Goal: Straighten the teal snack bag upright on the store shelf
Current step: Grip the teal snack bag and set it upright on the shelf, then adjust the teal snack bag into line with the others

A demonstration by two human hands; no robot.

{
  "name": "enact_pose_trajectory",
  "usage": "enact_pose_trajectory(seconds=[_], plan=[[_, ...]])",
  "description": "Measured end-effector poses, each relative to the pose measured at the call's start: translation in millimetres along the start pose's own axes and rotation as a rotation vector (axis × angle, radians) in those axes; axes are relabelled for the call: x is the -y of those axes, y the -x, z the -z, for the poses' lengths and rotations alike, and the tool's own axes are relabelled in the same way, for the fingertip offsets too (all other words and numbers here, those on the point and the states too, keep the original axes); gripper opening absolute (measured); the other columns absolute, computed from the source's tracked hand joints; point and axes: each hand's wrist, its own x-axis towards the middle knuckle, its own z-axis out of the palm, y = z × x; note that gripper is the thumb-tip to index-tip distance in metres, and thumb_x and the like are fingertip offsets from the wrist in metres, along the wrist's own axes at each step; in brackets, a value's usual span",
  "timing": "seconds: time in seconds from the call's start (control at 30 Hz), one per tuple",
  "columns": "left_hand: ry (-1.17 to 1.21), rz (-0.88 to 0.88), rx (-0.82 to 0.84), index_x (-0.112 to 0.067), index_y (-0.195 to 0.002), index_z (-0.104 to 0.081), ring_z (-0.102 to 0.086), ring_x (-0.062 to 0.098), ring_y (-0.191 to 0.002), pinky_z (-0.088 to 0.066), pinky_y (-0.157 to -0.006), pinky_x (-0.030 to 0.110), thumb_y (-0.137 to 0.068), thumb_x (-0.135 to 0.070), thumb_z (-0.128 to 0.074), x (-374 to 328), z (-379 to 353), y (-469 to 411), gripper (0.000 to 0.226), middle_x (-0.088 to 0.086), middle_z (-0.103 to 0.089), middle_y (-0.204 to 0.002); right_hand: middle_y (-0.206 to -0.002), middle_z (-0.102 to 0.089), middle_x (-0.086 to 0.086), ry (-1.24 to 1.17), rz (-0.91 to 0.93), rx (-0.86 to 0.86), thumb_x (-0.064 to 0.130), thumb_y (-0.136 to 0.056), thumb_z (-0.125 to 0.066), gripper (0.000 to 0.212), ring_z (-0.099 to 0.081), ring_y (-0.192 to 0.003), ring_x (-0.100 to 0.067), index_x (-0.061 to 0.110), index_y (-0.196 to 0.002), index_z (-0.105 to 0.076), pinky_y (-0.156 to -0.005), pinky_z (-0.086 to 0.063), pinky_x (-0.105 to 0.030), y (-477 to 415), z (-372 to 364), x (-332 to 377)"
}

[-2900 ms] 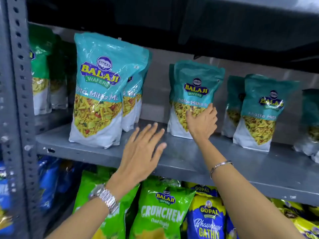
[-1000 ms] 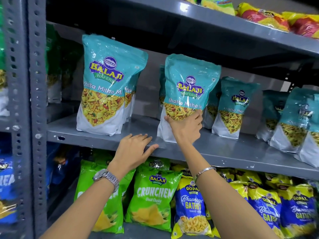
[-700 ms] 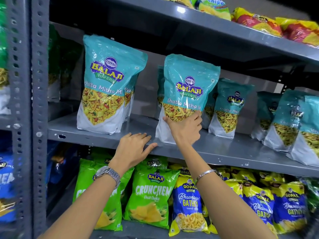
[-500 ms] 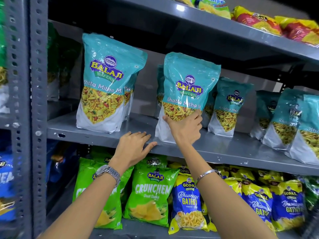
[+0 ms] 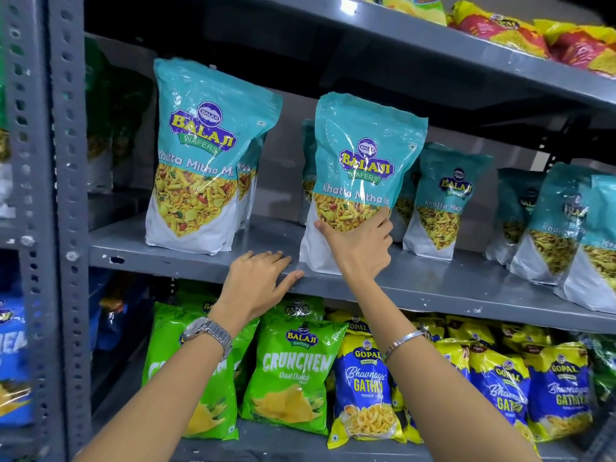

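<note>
A teal and white Balaji "Khatta Mitha Mix" snack bag (image 5: 366,155) stands near the front edge of the grey metal shelf (image 5: 433,285), leaning slightly to the right. My right hand (image 5: 361,245) grips its lower front, fingers spread over the clear window and white base. My left hand (image 5: 256,281) lies flat on the shelf's front lip just left of the bag, fingers apart, holding nothing.
A second teal bag (image 5: 203,155) stands upright at the left, more teal bags (image 5: 443,198) stand behind and to the right. Green and blue snack packs (image 5: 293,368) fill the shelf below. A perforated steel upright (image 5: 66,195) borders the left; another shelf hangs overhead.
The teal bag came forward from the back of the shelf to its front edge in my right hand. My left hand dropped onto the shelf lip. Over the last second little has moved.
</note>
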Motion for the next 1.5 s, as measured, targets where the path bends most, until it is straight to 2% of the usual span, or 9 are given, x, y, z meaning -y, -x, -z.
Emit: enact_pose_trajectory(seconds=[0.2, 0.3, 0.47, 0.53, 0.67, 0.93, 1.2, 1.33, 1.5], plan=[[0.013, 0.008, 0.005, -0.013, -0.105, -0.07, -0.065, 0.024, -0.097, -0.049, -0.082, 0.042, -0.09, -0.057, -0.028, 0.9, -1.9, 1.0, 0.063, 0.009, -0.07, -0.106, -0.15, -0.032, -0.014, 0.028, 0.031, 0.012, 0.073, -0.062, -0.069, 0.123, -0.038, -0.135, -0.035, 0.007, -0.151, -0.013, -0.096, -0.045, -0.048, 1.7, 2.1, -2.1], [0.071, 0.003, -0.008, -0.012, -0.111, -0.067, -0.062, 0.024, -0.103, -0.047, -0.086, 0.041, -0.092, -0.06, -0.018, 0.7, 0.9, 1.9, 0.072, 0.01, -0.068, -0.111, -0.153, -0.027, -0.015, 0.022, 0.057, 0.052, 0.081, -0.067, -0.056, 0.123, -0.034, -0.138, -0.035, 0.007, -0.153, -0.007, -0.1, -0.041, -0.05, -5.6, 18.2, -9.1], [0.237, -0.066, -0.383, -0.008, -0.116, -0.062, -0.054, 0.022, -0.115, -0.04, -0.097, 0.041, -0.092, -0.033, -0.046, -31.1, 0.4, 12.6, 0.038, 0.008, -0.063, -0.121, -0.153, -0.031, -0.011, -0.063, 0.024, -0.024, 0.076, -0.078, -0.048, 0.101, -0.036, -0.139, -0.03, 0.013, -0.151, -0.019, -0.103, -0.038, -0.05, -38.3, 75.2, -50.6], [0.312, -0.16, -0.447, -0.009, -0.114, -0.063, -0.053, 0.021, -0.116, -0.041, -0.096, 0.043, -0.091, -0.028, -0.049, -64.2, -3.2, 10.6, 0.034, 0.007, -0.062, -0.122, -0.148, -0.037, -0.012, -0.066, -0.024, -0.086, 0.071, -0.082, -0.05, 0.091, -0.04, -0.135, -0.032, 0.012, -0.147, -0.027, -0.101, -0.039, -0.049, -56.6, 93.1, -73.1], [0.368, -0.314, -0.365, -0.012, -0.119, -0.061, -0.051, 0.022, -0.118, -0.036, -0.101, 0.04, -0.09, -0.028, -0.051, -139.4, -19.2, -17.7, 0.034, 0.008, -0.057, -0.129, -0.148, -0.038, -0.013, -0.038, -0.13, -0.118, 0.066, -0.083, -0.053, 0.086, -0.042, -0.133, -0.035, 0.011, -0.146, -0.029, -0.1, -0.039, -0.05, -97.6, 110.3, -116.6], [0.263, -0.176, -0.027, -0.011, -0.116, -0.064, -0.057, 0.025, -0.111, -0.045, -0.09, 0.042, -0.088, -0.038, -0.038, -209.9, -65.2, -75.6, 0.047, 0.011, -0.06, -0.125, -0.145, -0.037, -0.023, 0.082, -0.161, -0.039, 0.058, -0.087, -0.055, 0.085, -0.042, -0.131, -0.041, 0.0, -0.143, -0.029, -0.097, -0.041, -0.048, -174.4, 99.6, -182.4], [0.14, -0.078, 0.034, -0.018, -0.103, -0.07, -0.062, 0.02, -0.102, -0.049, -0.083, 0.037, -0.09, -0.051, -0.034, -211.3, -80.0, -73.6, 0.051, 0.004, -0.069, -0.109, -0.144, -0.036, -0.021, -0.038, -0.089, 0.1, 0.047, -0.083, -0.065, 0.084, -0.041, -0.131, -0.041, 0.001, -0.142, -0.028, -0.101, -0.039, -0.048, -228.1, 50.0, -193.9], [0.096, -0.062, 0.019, -0.022, -0.106, -0.07, -0.063, 0.015, -0.102, -0.047, -0.084, 0.034, -0.094, -0.056, -0.02, -212.9, -81.9, -70.8, 0.062, -0.001, -0.07, -0.109, -0.148, -0.03, -0.02, -0.096, -0.129, 0.065, 0.052, -0.075, -0.071, 0.104, -0.035, -0.134, -0.04, 0.003, -0.149, -0.017, -0.103, -0.037, -0.05, -240.4, 18.8, -190.1], [0.076, -0.068, 0.03, -0.025, -0.111, -0.068, -0.061, 0.012, -0.106, -0.046, -0.087, 0.035, -0.095, -0.055, -0.021, -212.7, -81.4, -69.2, 0.058, -0.004, -0.068, -0.114, -0.153, -0.024, -0.021, -0.138, -0.225, 0.06, 0.06, -0.065, -0.075, 0.12, -0.026, -0.14, -0.04, 0.003, -0.15, -0.012, -0.106, -0.037, -0.057, -257.1, -9.2, -189.2]])
